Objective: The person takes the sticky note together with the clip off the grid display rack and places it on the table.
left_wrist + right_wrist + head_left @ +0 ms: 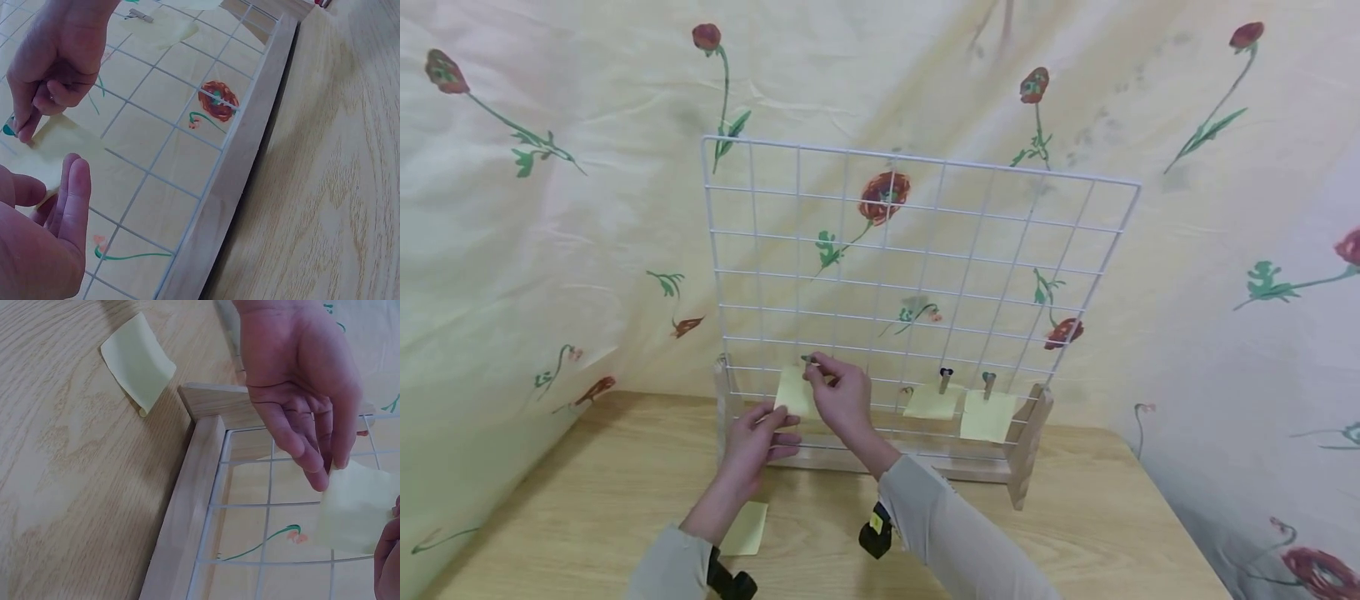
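Paper note (792, 392), thin and squarish, before white wire grid (927, 253).

Four pale yellow notes (988, 419) are counted: two clipped up, one held, one laid on the counter (1112, 533). Two clips (988, 384) are seen fastened, and one small green piece (807, 358) is pinched. One white wire grid (895, 156) is held by one wooden stand (1028, 450). One left hand (754, 442), one right hand (842, 397) and two black wrist devices (875, 535) are shown.
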Demonstrator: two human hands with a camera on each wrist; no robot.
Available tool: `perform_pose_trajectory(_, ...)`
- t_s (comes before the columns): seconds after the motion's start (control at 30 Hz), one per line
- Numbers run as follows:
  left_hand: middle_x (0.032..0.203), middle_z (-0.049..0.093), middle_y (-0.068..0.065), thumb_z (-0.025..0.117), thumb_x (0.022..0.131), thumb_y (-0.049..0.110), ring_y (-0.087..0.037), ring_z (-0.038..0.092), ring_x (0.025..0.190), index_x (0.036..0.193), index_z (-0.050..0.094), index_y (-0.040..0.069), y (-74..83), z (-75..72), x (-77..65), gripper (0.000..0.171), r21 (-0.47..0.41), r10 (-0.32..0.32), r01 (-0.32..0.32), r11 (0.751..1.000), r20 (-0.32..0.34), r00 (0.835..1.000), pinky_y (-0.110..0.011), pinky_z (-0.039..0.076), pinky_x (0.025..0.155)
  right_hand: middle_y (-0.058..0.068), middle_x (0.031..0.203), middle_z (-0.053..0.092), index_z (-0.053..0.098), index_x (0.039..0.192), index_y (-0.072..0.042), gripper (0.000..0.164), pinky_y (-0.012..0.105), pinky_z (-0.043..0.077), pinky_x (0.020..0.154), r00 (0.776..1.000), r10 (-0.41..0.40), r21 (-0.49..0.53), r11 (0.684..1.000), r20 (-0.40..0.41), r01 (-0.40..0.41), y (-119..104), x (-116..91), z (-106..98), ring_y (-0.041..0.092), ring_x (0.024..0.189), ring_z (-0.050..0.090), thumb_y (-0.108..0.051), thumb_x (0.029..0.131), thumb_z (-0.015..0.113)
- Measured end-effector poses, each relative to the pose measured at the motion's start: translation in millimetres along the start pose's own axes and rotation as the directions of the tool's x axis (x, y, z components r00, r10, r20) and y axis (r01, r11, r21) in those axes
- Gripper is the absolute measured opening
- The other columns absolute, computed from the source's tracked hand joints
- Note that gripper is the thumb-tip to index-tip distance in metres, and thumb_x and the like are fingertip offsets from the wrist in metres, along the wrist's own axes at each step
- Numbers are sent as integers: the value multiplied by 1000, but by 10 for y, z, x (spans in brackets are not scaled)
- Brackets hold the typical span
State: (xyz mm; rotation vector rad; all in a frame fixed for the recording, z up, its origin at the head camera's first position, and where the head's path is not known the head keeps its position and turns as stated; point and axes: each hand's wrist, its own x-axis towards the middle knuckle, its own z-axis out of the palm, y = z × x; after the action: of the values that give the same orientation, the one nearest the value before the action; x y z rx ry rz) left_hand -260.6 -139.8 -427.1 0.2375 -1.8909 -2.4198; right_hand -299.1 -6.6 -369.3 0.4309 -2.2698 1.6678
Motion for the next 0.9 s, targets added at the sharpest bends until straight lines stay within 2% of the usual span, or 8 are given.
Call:
perform_pose_trajectory(0.33, 92, 71, -7, 53, 98, 17, -15, 68, 68, 117, 52, -4, 28, 0, -55, 28, 28, 28, -29, 999, 18, 999, -30, 60, 66, 5, 86, 73, 70, 114, -6, 24, 15, 34, 39, 1000, 7, 7, 1000, 2, -7, -39, -21, -57, 6, 50, 46, -9, 90, 64)
perform_pose_trajectory(0.57, 94, 71, -10, 55, 98, 17, -16, 68, 67, 115, 54, -4, 41, 29, -80, 27, 25, 42, -43, 999, 33, 999, -31, 60, 64, 1, 86, 73, 71, 113, -12, 23, 16, 37, 43, 1000, 21, -4, 1000, -3, -21, -59, -38, -122, 7, 56, 51, -12, 91, 64)
perform_pose_trajectory(0.7, 94, 71, -11, 56, 98, 17, -16, 67, 65, 116, 54, -6, 32, 40, -102, 29, 33, 50, -51, 998, 39, 998, -31, 60, 63, 1, 84, 73, 71, 114, -11, 24, 16, 35, 42, 999, 31, 6, 1000, -12, -31, -71, -46, -159, 7, 55, 50, -12, 91, 65)
perform_pose_trajectory(0.9, 94, 71, -14, 56, 98, 15, -16, 67, 65, 118, 55, -6, 16, 60, -142, 29, 47, 45, -48, 998, 44, 998, -31, 60, 62, 1, 83, 73, 71, 113, -10, 24, 15, 38, 47, 999, 47, 23, 999, -16, -47, -80, -48, -200, 7, 63, 53, -11, 90, 65)
